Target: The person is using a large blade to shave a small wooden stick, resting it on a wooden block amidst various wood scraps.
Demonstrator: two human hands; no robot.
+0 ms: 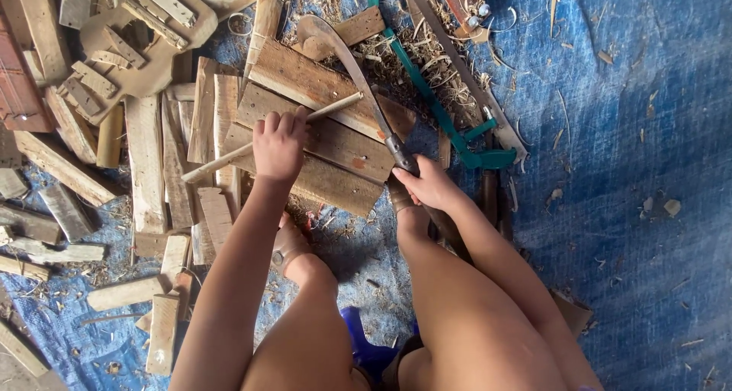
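My left hand [279,143] is closed around a thin pale wooden stick [229,156] that lies slanted across a slatted wooden board [335,143]. My right hand [427,183] grips the handle of a long curved knife [352,64], whose blade runs up and left over the board. The stick's far end nearly meets the blade. My bare knees and feet are below the board, on the blue tarp [633,170].
A heap of wooden offcuts and slats [145,154] fills the left side. A green-framed hacksaw [442,116] lies right of the board among wood shavings. A tan plastic container [149,48] holding wood pieces sits at upper left.
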